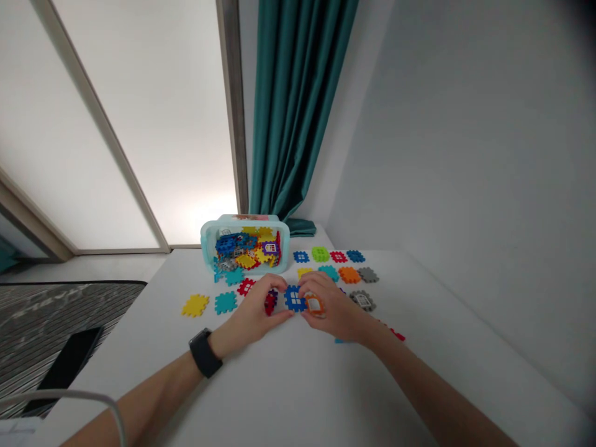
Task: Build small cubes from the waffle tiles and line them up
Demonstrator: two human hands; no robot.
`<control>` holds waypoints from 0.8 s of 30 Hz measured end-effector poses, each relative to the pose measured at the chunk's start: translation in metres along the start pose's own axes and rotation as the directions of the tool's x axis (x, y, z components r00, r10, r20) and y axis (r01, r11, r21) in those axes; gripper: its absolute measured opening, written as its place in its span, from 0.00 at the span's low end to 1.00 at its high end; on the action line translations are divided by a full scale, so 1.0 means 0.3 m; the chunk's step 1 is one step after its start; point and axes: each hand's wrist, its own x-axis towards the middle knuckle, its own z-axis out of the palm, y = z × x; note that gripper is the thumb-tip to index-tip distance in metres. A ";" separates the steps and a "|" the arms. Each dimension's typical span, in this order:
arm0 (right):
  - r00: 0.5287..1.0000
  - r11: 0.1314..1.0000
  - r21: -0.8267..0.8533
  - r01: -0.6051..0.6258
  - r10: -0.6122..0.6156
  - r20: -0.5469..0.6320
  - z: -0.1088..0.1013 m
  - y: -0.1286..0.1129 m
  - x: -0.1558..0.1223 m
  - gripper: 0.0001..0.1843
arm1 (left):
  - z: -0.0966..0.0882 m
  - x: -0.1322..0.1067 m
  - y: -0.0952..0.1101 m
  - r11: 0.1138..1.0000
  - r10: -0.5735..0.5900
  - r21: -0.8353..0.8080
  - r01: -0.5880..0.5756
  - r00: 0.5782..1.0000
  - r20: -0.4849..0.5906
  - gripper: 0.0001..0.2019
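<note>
My left hand (259, 308) curves its fingers and thumb around the upper and lower left edges of a blue toothed window piece (293, 298). An orange window piece (315, 304) is between the fingers and thumb of my right hand (331, 305), its edge against the blue one. Whether the two pieces interlock, I cannot tell. A dark red and purple piece (270, 302) shows through the gap of my left hand. Just beyond that hand is a red piece (246, 286). A grey window piece (362, 300) lies right of my right hand.
A light-blue tub (205, 245) on its side holds many mixed pieces. Teal (226, 302) and yellow (195, 305) pieces lie left. Rows with green (320, 254) and orange (349, 275) pieces lie behind my hands. A teal curtain (298, 112) hangs at the back; a cable (69, 393) crosses lower left.
</note>
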 end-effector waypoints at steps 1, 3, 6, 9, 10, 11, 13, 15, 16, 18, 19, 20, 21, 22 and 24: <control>1.000 1.000 -0.012 -0.002 0.002 -0.005 -0.016 0.016 0.000 0.17 | 0.009 0.018 -0.006 1.000 0.016 0.023 -0.016 1.000 0.006 0.17; 1.000 0.999 -0.038 -0.015 0.014 -0.017 -0.047 0.055 0.000 0.16 | 0.023 0.051 -0.024 0.995 0.041 0.086 -0.042 0.999 0.020 0.18; 0.999 0.996 -0.087 -0.035 0.033 -0.023 -0.086 0.136 0.001 0.14 | 0.034 0.082 -0.064 0.974 0.052 0.215 -0.064 0.997 0.057 0.14; 0.999 0.992 -0.122 -0.038 0.036 -0.016 -0.109 0.231 0.013 0.12 | 0.040 0.088 -0.107 0.921 0.031 0.380 -0.082 0.990 0.138 0.07; 0.999 0.989 -0.140 -0.050 0.049 -0.016 -0.113 0.262 0.021 0.11 | 0.042 0.085 -0.119 0.903 0.023 0.420 -0.091 0.986 0.166 0.06; 0.998 0.985 -0.161 -0.064 0.061 -0.020 -0.115 0.292 0.031 0.11 | 0.044 0.082 -0.129 0.888 0.016 0.448 -0.098 0.983 0.183 0.05; 0.997 0.978 -0.197 -0.074 0.077 0.008 -0.114 0.345 0.057 0.11 | 0.049 0.074 -0.144 0.870 -0.003 0.483 -0.104 0.977 0.214 0.05; 0.992 0.966 -0.240 -0.101 0.117 0.055 -0.108 0.391 0.089 0.10 | 0.052 0.067 -0.150 0.852 -0.020 0.512 -0.111 0.969 0.245 0.05; 0.986 0.956 -0.267 -0.121 0.146 0.079 -0.102 0.412 0.106 0.09 | 0.054 0.065 -0.152 0.845 -0.029 0.522 -0.117 0.964 0.263 0.05; 0.981 0.949 -0.285 -0.136 0.169 0.093 -0.087 0.452 0.139 0.08 | 0.057 0.061 -0.152 0.838 -0.034 0.531 -0.126 0.959 0.281 0.05; 0.979 0.946 -0.292 -0.143 0.178 0.098 -0.078 0.471 0.153 0.08 | 0.059 0.059 -0.152 0.837 -0.030 0.533 -0.128 0.960 0.278 0.05; 0.977 0.942 -0.301 -0.150 0.188 0.101 -0.068 0.488 0.166 0.08 | 0.062 0.057 -0.152 0.835 -0.022 0.534 -0.130 0.963 0.270 0.05; 0.975 0.938 -0.309 -0.157 0.197 0.105 -0.057 0.504 0.177 0.08 | 0.065 0.055 -0.151 0.832 -0.013 0.539 -0.131 0.967 0.255 0.05; 0.973 0.935 -0.316 -0.162 0.205 0.110 -0.047 0.517 0.186 0.08 | 0.068 0.052 -0.150 0.829 -0.007 0.544 -0.133 0.969 0.248 0.05; 0.968 0.929 -0.328 -0.171 0.220 0.118 -0.030 0.537 0.200 0.09 | 0.073 0.047 -0.149 0.822 0.000 0.554 -0.133 0.972 0.233 0.05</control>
